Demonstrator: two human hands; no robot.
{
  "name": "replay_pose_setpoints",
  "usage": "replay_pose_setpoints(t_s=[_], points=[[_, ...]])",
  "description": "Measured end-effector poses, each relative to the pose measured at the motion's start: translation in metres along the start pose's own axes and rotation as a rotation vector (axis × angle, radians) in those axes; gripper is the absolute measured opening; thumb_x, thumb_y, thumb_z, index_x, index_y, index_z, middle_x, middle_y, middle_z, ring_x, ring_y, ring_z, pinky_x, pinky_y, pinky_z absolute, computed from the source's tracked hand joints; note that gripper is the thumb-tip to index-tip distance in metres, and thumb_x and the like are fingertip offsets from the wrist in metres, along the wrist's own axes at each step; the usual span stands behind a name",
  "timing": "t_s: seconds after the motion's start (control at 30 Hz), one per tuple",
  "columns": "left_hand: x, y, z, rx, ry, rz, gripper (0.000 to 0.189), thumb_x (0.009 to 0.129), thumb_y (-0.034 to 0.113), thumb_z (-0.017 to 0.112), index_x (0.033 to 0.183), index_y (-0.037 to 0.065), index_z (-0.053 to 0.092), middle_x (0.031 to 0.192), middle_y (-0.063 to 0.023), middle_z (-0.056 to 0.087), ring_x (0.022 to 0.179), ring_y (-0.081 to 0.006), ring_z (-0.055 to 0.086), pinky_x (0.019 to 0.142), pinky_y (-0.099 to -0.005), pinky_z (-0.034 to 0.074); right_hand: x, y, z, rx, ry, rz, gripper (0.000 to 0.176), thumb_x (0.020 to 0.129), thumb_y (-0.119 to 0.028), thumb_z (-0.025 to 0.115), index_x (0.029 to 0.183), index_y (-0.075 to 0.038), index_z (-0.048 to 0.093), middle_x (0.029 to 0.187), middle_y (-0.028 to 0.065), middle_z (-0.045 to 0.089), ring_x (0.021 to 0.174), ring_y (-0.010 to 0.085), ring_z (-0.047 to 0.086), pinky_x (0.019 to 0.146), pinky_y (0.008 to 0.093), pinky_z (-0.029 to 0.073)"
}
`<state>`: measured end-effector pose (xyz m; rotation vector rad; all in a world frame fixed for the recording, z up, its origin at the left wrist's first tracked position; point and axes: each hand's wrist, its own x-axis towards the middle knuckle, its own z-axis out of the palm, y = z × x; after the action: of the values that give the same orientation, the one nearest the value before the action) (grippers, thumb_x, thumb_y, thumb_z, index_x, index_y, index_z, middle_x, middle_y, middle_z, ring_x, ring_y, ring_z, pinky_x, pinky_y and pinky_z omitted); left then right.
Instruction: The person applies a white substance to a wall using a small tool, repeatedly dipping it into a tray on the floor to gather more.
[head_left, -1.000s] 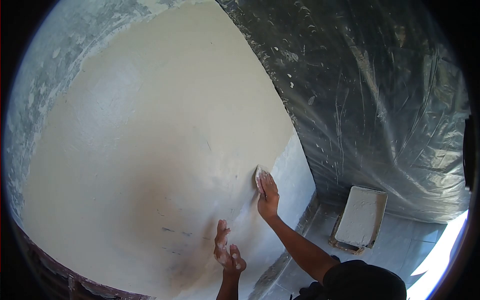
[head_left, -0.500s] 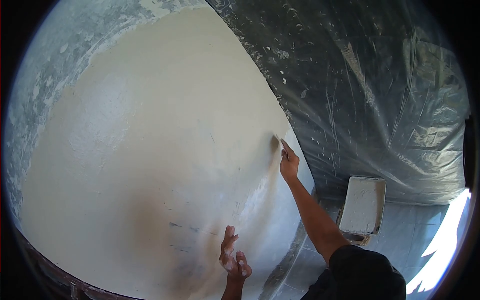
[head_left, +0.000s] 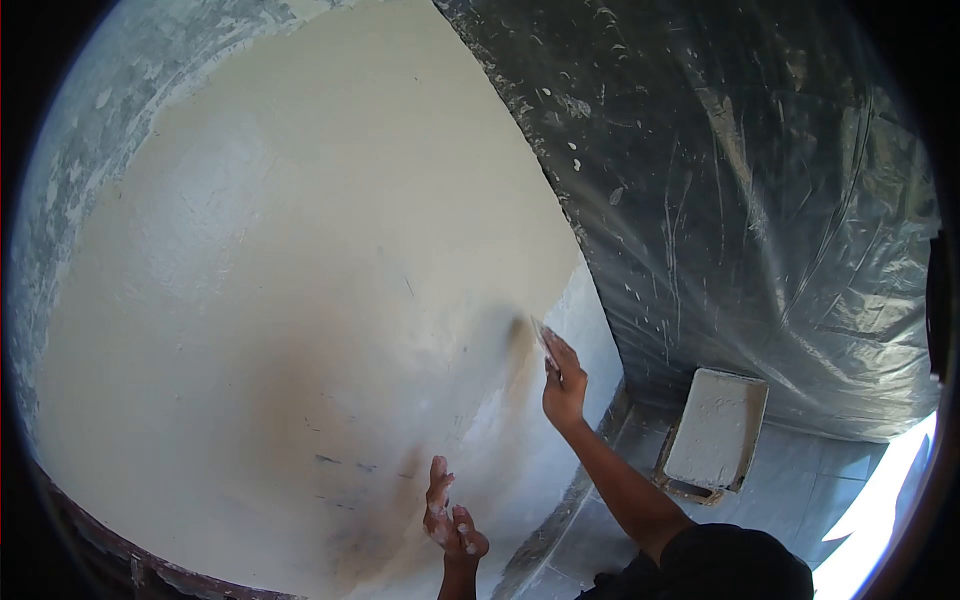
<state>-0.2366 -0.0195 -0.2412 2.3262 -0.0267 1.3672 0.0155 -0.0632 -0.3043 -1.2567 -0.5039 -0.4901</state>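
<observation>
My right hand (head_left: 565,382) is closed around a thin flat scraper (head_left: 541,338), seen nearly edge-on. The blade is at the cream-coated wall (head_left: 330,200), beside the border between the cream coat and a paler strip; its exact contact cannot be made out. Lower down, my left hand (head_left: 452,520) is raised in front of the wall with fingers and thumb apart. White smears cover its fingers, and nothing shows in it.
A tray of white paste (head_left: 712,425) stands on the grey tiled floor (head_left: 790,490) at right, over a partly hidden frame. Dark plastic sheeting (head_left: 720,200), spotted white, hangs beside the wall's right edge. Rough grey wall (head_left: 95,110) borders the coat at upper left.
My right hand and the scraper have moved down and left along the wall, exposing more of the pale strip at its right edge. My left hand has shifted slightly left. The view has shifted slightly.
</observation>
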Motion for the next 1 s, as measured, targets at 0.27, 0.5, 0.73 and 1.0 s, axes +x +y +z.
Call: replay_pose_setpoints(t_s=[0.27,0.5,0.73,1.0], points=[[0.011,0.017,0.0,0.057,-0.033,-0.061,0.037,0.102,0.014,0.036,0.129,-0.009,0.048,0.128,-0.0312,0.057,0.127,-0.0529,0.052,0.108,-0.0581,0.042,-0.088,-0.019,0.032,-0.148,-0.234,0.08,0.05,0.087,0.014,0.055,0.131,-0.008,0.065,0.14,0.0134,0.059,0.136,0.0365,0.047,0.113,0.041,0.039],[0.002,0.01,-0.008,0.1,-0.033,-0.045,0.037,0.103,0.014,0.036,0.129,-0.008,0.048,0.127,-0.0303,0.058,0.126,-0.053,0.053,0.106,-0.0579,0.044,-0.064,-0.018,-0.006,0.023,-0.174,0.072,0.049,0.088,0.019,0.049,0.129,-0.003,0.065,0.132,0.0157,0.065,0.127,0.0294,0.059,0.104,0.0356,0.047],[-0.011,0.014,-0.027,0.11,-0.009,-0.012,0.039,0.1,0.016,0.036,0.128,-0.008,0.049,0.123,-0.0295,0.06,0.125,-0.0531,0.054,0.105,-0.0579,0.045,0.052,0.078,0.033,-0.011,0.137,0.09,0.05,0.089,0.016,0.048,0.135,-0.001,0.059,0.137,0.0196,0.059,0.129,0.0333,0.056,0.11,0.0401,0.044],[-0.013,0.014,-0.052,0.077,-0.065,-0.054,0.04,0.097,0.017,0.039,0.122,-0.011,0.054,0.129,-0.0338,0.058,0.125,-0.0526,0.054,0.105,-0.0559,0.045,-0.223,-0.065,0.012,0.006,-0.45,0.106,0.037,0.088,0.009,0.063,0.122,-0.004,0.067,0.128,0.014,0.067,0.124,0.0357,0.059,0.11,0.0437,0.042]])
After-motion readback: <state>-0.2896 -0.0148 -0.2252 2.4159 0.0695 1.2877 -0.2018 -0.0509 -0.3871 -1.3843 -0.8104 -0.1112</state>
